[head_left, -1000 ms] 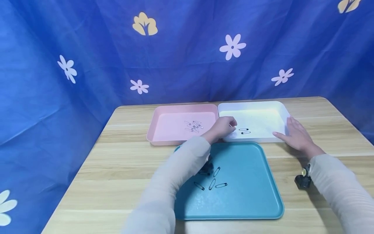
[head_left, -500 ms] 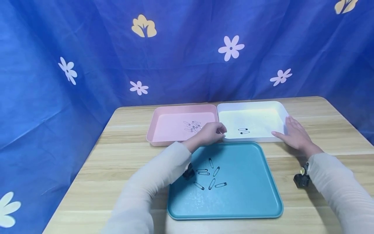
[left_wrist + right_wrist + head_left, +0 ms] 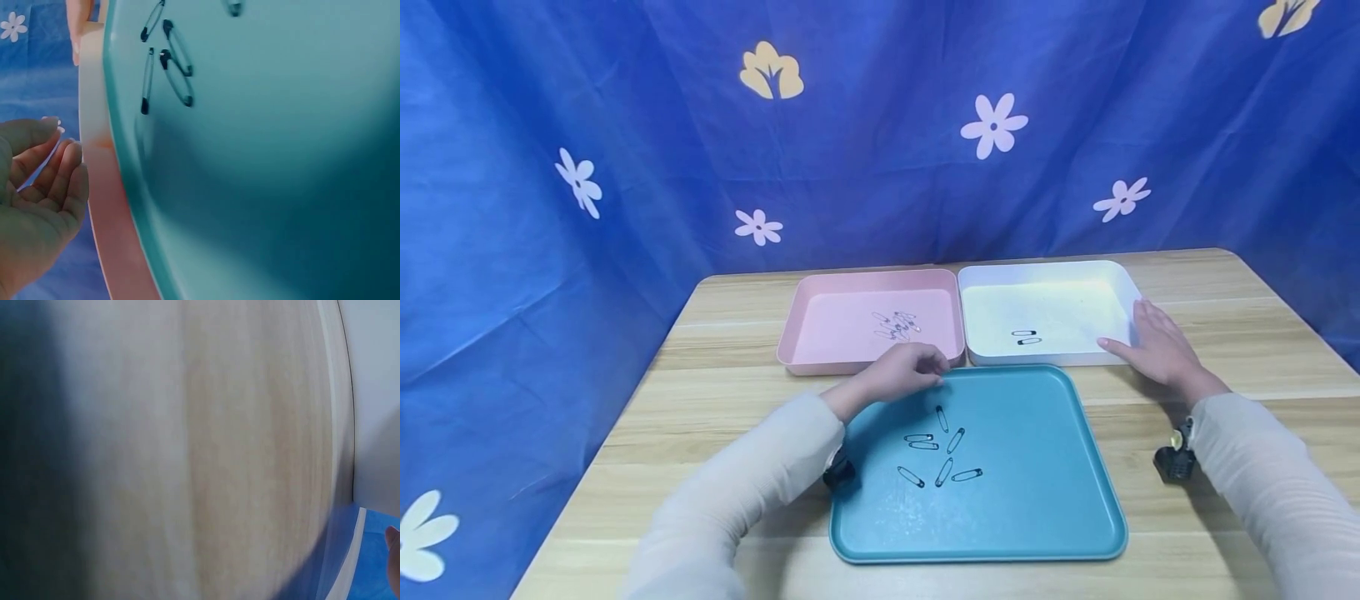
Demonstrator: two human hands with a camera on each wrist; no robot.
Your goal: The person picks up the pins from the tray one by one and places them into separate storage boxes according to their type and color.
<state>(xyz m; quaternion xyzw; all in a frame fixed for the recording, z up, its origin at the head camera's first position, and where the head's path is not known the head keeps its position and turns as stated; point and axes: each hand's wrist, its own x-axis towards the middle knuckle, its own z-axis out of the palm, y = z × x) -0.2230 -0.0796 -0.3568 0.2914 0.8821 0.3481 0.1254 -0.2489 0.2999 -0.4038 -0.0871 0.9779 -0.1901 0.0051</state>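
Observation:
My left hand (image 3: 910,367) hovers over the far left corner of the teal tray (image 3: 1037,500), just before the pink tray's (image 3: 850,354) front rim. In the left wrist view my left hand (image 3: 44,187) shows loosely curled fingers and nothing in them. Several black safety pins (image 3: 942,454) lie on the teal tray, a short way nearer than that hand. Two black pins (image 3: 1027,337) lie in the white tray (image 3: 1075,275). A heap of silver pins (image 3: 897,325) sits in the pink tray. My right hand (image 3: 1150,346) lies flat on the table, fingers against the white tray's right front corner.
All three trays stand on a wooden table (image 3: 715,400), with bare wood to the left and right of them. A blue flowered cloth (image 3: 625,167) hangs behind and to the left. The right wrist view shows blurred table wood (image 3: 219,456) and the white tray's wall (image 3: 375,394).
My left hand has drawn back from the white tray, leftward and nearer, to the teal tray's far left corner. The right hand has not moved.

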